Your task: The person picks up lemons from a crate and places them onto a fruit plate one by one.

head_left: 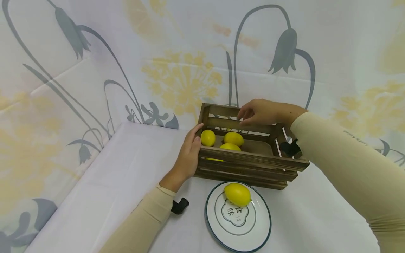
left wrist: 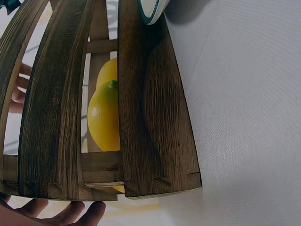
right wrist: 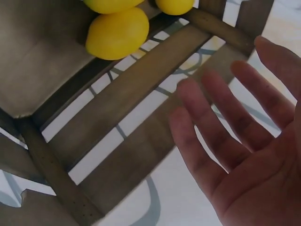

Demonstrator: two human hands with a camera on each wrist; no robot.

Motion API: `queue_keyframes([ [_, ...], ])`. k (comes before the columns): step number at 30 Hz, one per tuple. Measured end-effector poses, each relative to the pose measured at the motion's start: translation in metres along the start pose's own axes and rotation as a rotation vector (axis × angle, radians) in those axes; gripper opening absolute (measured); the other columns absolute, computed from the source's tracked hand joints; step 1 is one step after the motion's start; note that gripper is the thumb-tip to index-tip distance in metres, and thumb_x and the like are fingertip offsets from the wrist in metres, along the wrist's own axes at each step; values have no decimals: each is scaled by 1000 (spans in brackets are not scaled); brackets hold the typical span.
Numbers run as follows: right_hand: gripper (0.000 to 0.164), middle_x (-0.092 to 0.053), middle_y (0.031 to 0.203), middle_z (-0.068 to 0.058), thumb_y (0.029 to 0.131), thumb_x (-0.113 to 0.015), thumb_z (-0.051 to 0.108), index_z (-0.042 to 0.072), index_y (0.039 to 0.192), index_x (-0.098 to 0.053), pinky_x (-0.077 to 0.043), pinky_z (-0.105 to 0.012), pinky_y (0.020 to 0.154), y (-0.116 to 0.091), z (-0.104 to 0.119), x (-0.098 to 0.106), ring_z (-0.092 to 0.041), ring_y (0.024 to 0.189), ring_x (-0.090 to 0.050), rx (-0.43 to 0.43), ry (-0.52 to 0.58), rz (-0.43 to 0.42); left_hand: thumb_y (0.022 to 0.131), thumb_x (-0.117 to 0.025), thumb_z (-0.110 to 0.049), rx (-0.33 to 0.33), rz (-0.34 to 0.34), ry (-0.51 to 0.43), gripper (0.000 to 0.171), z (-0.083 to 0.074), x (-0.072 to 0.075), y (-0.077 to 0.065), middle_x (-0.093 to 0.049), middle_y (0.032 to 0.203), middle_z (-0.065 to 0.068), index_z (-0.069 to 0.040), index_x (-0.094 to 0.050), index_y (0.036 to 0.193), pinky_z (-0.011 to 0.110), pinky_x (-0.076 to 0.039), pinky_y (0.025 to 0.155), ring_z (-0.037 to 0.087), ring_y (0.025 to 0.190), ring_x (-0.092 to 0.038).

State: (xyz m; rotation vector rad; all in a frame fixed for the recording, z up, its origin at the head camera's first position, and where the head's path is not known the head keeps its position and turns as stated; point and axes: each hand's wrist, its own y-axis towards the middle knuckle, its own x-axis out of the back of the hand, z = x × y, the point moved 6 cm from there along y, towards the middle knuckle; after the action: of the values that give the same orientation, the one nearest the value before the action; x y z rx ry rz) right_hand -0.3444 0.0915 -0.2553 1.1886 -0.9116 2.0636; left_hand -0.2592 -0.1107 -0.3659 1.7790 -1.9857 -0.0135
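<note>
A dark slatted wooden crate holds several yellow lemons, among them one lemon at its left end and another lemon beside it. My left hand rests against the crate's left end, fingers laid along the outside; its fingertips show at that end in the left wrist view. Over the crate's back wall hovers my right hand, holding nothing, with its fingers loosely spread in the right wrist view. In front of the crate, a single lemon lies on a white plate.
A white cloth covers the table under the crate and plate. Close behind the crate rises a flower-printed backdrop. The plate's dark-rimmed far edge lies right by the crate's front.
</note>
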Motion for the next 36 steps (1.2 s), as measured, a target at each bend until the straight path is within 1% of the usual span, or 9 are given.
queue_keyframes([
  [3, 33, -72, 118, -14, 98, -64, 21, 4, 125, -66, -54, -46, 94, 7, -3, -3, -27, 108, -67, -12, 32, 47, 110, -24, -32, -2, -7, -7, 49, -1, 0, 1, -24, 164, 4, -22, -26, 157, 55, -21, 122, 26, 151, -24],
  [7, 37, -69, 123, -17, 99, -62, 23, 4, 130, -62, -56, -43, 90, 15, -7, -9, -26, 106, -67, -38, 101, 121, 109, -23, -34, 9, -3, -10, 49, 1, -2, -1, -23, 164, 5, -23, -26, 157, 56, -21, 122, 26, 151, -23],
  [11, 39, -68, 125, -16, 100, -62, 24, 5, 134, -60, -56, -43, 92, 20, -11, -16, -22, 104, -67, -56, 177, 191, 109, -24, -32, 9, 3, -9, 49, 0, -5, -3, -23, 164, 6, -22, -27, 157, 56, -21, 122, 27, 151, -23],
  [14, 41, -68, 125, -14, 100, -62, 25, 6, 136, -58, -56, -43, 93, 23, -13, -20, -21, 103, -68, -72, 221, 223, 109, -24, -31, -2, 1, -3, 49, -2, -7, -3, -23, 164, 7, -21, -27, 157, 57, -20, 122, 27, 152, -23],
  [20, 49, -56, 141, -20, 100, -60, 29, 6, 143, -52, -55, -42, 97, 26, -24, -25, -31, 116, -65, -115, 320, 284, 109, -23, -36, -3, 5, 1, 50, -6, -12, -3, -23, 164, 5, -23, -26, 157, 56, -20, 122, 26, 152, -23],
  [24, 54, -53, 144, -23, 103, -53, 34, 3, 147, -45, -54, -43, 99, 26, -29, -26, -37, 123, -62, -132, 372, 322, 108, -22, -38, -12, 8, 6, 51, -7, -12, -3, -23, 164, 5, -22, -26, 157, 56, -21, 122, 26, 152, -23],
  [29, 53, -49, 147, -25, 107, -43, 35, 2, 149, -42, -52, -45, 102, 30, -35, -29, -39, 129, -56, -135, 448, 348, 108, -22, -39, -25, 5, 8, 51, -11, -11, -4, -23, 164, 5, -25, -26, 157, 55, -22, 122, 25, 152, -23],
  [33, 53, -42, 153, -25, 109, -34, 34, 4, 152, -37, -47, -49, 107, 32, -40, -34, -39, 137, -49, -131, 492, 376, 108, -22, -39, -31, 7, 11, 52, -13, -11, -6, -23, 164, 5, -23, -26, 157, 55, -22, 122, 25, 151, -24],
  [36, 54, -37, 156, -25, 110, -31, 33, 3, 154, -34, -43, -53, 110, 32, -43, -40, -42, 140, -44, -130, 510, 394, 109, -22, -39, -39, 9, 15, 52, -14, -11, -8, -23, 164, 5, -22, -26, 157, 55, -22, 122, 25, 151, -24],
])
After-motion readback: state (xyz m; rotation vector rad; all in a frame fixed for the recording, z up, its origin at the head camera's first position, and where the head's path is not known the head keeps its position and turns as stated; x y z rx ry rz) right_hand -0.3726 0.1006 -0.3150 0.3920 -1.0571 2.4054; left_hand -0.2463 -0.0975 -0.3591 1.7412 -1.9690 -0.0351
